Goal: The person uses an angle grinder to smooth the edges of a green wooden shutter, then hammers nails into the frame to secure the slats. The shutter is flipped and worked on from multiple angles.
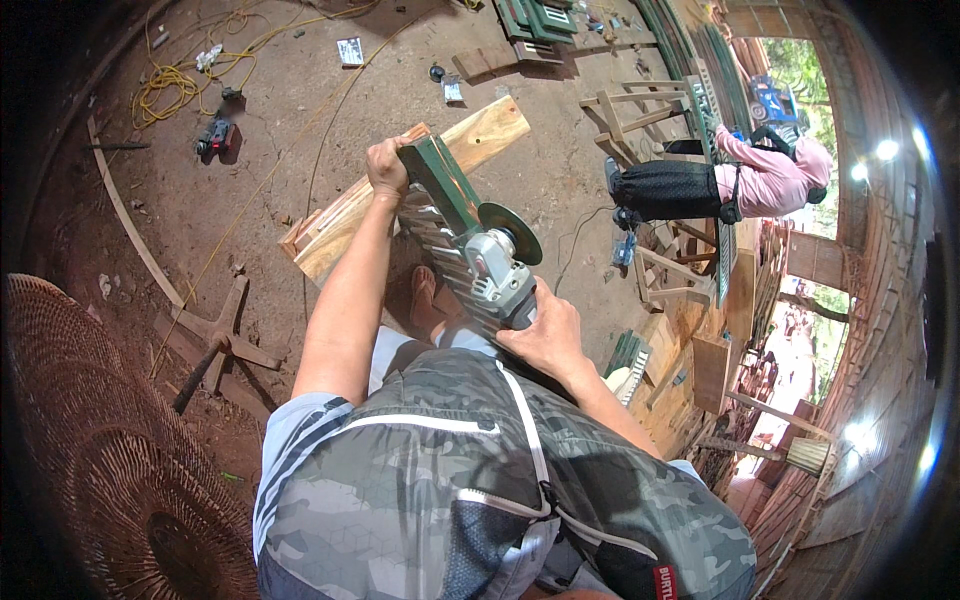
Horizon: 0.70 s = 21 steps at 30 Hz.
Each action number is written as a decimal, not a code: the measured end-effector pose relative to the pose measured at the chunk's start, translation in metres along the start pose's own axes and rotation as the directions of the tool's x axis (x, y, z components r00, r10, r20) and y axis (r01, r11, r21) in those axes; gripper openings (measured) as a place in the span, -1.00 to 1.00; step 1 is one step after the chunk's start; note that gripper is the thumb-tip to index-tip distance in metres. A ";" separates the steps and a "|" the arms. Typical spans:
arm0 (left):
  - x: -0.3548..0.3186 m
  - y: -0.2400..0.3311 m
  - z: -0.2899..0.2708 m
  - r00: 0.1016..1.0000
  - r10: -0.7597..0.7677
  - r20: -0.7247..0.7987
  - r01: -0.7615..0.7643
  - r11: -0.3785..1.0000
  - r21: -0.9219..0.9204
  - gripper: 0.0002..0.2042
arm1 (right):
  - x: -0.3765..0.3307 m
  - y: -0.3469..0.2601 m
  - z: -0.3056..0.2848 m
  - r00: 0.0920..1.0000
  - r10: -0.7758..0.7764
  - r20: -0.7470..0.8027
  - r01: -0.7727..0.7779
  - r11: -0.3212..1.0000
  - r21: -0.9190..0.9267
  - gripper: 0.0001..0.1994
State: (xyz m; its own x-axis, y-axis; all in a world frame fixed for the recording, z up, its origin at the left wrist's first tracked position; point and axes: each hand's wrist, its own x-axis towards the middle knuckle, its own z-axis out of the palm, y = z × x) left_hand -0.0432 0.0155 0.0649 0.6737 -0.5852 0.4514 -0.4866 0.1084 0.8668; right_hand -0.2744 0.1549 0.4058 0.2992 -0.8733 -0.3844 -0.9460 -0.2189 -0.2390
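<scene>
Two closed hands: left hand gripping one green slatted piece, right hand around one grinder, apparently touching it.

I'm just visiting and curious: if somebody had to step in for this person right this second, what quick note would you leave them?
Left hand: gripping the top end of a green-painted wooden piece, holding it steady.
Right hand: wrapped around the body of a grey angle grinder, its disc against the green piece.
The piece leans over pale wooden planks on the dirt floor.
Done: cannot tell how much has been ground.
Left: green paint covers the upper part.
Mind the person in pink working at the right, and the yellow cord on the ground.
</scene>
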 end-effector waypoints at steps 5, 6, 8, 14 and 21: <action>0.004 0.004 -0.005 0.991 0.129 -0.031 -0.123 0.982 0.140 -0.89 | 0.000 -0.002 -0.002 0.999 -0.034 -0.006 0.034 0.999 -0.017 -0.25; 0.004 0.002 -0.004 0.992 0.120 -0.029 -0.115 0.985 0.125 -0.89 | 0.000 -0.002 -0.002 0.999 -0.034 -0.008 0.034 0.999 -0.019 -0.25; 0.005 0.001 -0.001 0.995 0.102 -0.022 -0.099 0.991 0.089 -0.91 | 0.000 0.000 -0.002 0.999 -0.035 -0.019 0.034 0.999 -0.019 -0.24; -0.001 -0.020 0.009 0.996 -0.093 0.015 0.094 0.992 -0.088 -0.88 | 0.001 0.005 0.000 1.000 -0.014 -0.007 0.014 1.000 -0.011 -0.23; 0.001 -0.010 0.006 0.953 -0.283 0.105 0.302 0.897 -0.322 -0.88 | -0.026 0.038 -0.019 0.978 -0.010 -0.209 0.058 0.972 0.226 -0.31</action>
State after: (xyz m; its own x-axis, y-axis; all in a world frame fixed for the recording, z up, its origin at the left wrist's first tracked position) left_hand -0.0406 0.0089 0.0556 0.7218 -0.6726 0.1630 -0.0542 0.1799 0.9822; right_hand -0.3201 0.1613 0.4235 0.2760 -0.9429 -0.1867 -0.8744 -0.1656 -0.4561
